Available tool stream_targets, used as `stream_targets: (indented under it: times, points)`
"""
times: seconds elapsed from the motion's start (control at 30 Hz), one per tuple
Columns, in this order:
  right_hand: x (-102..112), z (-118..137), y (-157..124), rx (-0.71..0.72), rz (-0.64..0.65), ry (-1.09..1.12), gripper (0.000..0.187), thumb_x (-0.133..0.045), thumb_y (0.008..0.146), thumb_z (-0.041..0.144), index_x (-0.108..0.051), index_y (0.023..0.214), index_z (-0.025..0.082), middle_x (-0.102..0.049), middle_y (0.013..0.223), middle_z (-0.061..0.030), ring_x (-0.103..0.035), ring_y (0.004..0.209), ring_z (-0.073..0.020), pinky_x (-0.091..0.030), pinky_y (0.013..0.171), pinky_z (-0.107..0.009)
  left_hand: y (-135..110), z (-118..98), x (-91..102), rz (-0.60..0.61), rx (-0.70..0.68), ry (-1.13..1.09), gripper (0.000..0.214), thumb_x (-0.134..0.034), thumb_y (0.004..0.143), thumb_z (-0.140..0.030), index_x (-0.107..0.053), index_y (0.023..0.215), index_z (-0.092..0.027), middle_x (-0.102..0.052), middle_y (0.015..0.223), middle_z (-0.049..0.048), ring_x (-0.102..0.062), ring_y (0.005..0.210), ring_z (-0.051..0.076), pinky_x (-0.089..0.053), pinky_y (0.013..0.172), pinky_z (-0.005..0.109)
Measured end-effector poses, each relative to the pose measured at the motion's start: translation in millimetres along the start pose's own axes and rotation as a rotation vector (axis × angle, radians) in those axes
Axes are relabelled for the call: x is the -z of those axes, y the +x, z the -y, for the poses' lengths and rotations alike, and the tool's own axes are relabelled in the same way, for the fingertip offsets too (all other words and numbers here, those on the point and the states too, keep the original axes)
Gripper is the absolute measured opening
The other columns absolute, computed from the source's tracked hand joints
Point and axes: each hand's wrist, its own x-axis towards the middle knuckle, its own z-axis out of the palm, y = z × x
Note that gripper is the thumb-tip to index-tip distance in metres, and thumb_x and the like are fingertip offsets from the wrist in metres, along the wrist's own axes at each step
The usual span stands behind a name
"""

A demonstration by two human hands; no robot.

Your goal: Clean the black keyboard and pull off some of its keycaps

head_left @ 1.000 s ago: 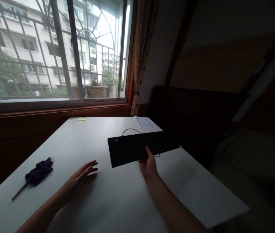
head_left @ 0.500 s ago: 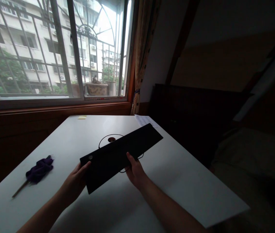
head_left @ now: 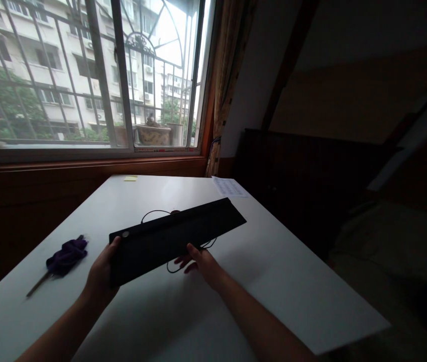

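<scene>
A long black keyboard [head_left: 168,236] is held tilted above the white table, its right end farther away. Its keys cannot be made out in the dim light; a round silvery spot shows near its left corner. My left hand [head_left: 102,271] is closed around the left end, thumb on top. At the lower edge, near the middle, my right hand [head_left: 202,264] touches the keyboard with its thumb, while its fingers are spread apart underneath. A thin black cable [head_left: 154,211] loops out behind and below the keyboard.
On the white table [head_left: 281,286], a dark purple cloth bundle with a stick handle [head_left: 66,256] lies left. Printed paper [head_left: 230,187] and a yellow note [head_left: 130,178] lie at the far edge. A brown round spot [head_left: 175,211] is partly hidden behind the keyboard. Beyond is a barred window [head_left: 85,80].
The keyboard has shifted left and turned slightly flatter across the view. My left hand moved left with it. My right hand's fingers have spread and now show below the edge.
</scene>
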Motion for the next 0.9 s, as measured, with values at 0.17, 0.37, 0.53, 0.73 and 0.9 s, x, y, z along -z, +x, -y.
stream_targets:
  times: [0.17, 0.37, 0.53, 0.73, 0.9]
  points:
    - [14.5, 6.9, -8.0, 0.254, -0.072, -0.563, 0.069, -0.048, 0.099, 0.071, -0.075, 0.065, 0.018, -0.051, 0.042, 0.0020, -0.046, 0.040, -0.0113, -0.038, 0.051, -0.025, 9.8, -2.6, 6.4, -0.042, -0.099, -0.047, 0.016, -0.065, 0.098, -0.023, -0.072, 0.111, -0.017, -0.073, 0.078, 0.0030, -0.074, 0.066, 0.022, -0.063, 0.060, 0.030]
    - [21.8, 27.0, -20.3, 0.868, -0.315, -0.990, 0.031, -0.050, 0.104, 0.033, -0.077, 0.091, 0.024, -0.070, 0.079, -0.0050, -0.064, 0.075, -0.0198, -0.053, 0.075, -0.034, 13.5, -6.7, 6.9, -0.082, -0.151, -0.069, 0.020, -0.065, 0.097, -0.024, -0.072, 0.115, -0.019, -0.077, 0.086, 0.0050, -0.077, 0.078, 0.026, -0.065, 0.066, 0.032]
    - [16.5, 37.5, -20.1, 0.960, -0.509, -1.298, 0.045, -0.055, 0.103, 0.035, -0.057, 0.147, 0.026, -0.051, 0.151, -0.0154, -0.051, 0.136, -0.0329, -0.043, 0.117, -0.055, 11.4, -3.8, 3.9, -0.061, -0.146, -0.095, 0.014, -0.066, 0.096, -0.022, -0.072, 0.109, -0.018, -0.074, 0.077, 0.0022, -0.074, 0.069, 0.022, -0.065, 0.064, 0.029]
    - [8.5, 43.4, -20.2, 0.905, -0.484, -1.445, 0.068, -0.045, 0.108, 0.048, -0.021, 0.168, 0.027, -0.005, 0.178, -0.0148, -0.019, 0.161, -0.0385, -0.030, 0.124, -0.067, 11.3, 6.0, 5.1, -0.006, -0.095, -0.091, 0.014, -0.065, 0.096, -0.022, -0.072, 0.104, -0.014, -0.073, 0.074, 0.0043, -0.074, 0.063, 0.022, -0.066, 0.065, 0.033]
    - [13.6, 42.9, -16.3, 0.771, -0.345, -1.558, 0.067, -0.042, 0.110, 0.049, -0.026, 0.168, 0.020, -0.045, 0.166, -0.0154, -0.035, 0.157, -0.0303, -0.022, 0.130, -0.063, 2.1, 6.1, 0.7, 0.019, -0.058, -0.052, 0.018, -0.063, 0.098, -0.025, -0.071, 0.107, -0.013, -0.073, 0.073, 0.0053, -0.073, 0.059, 0.023, -0.065, 0.058, 0.033]
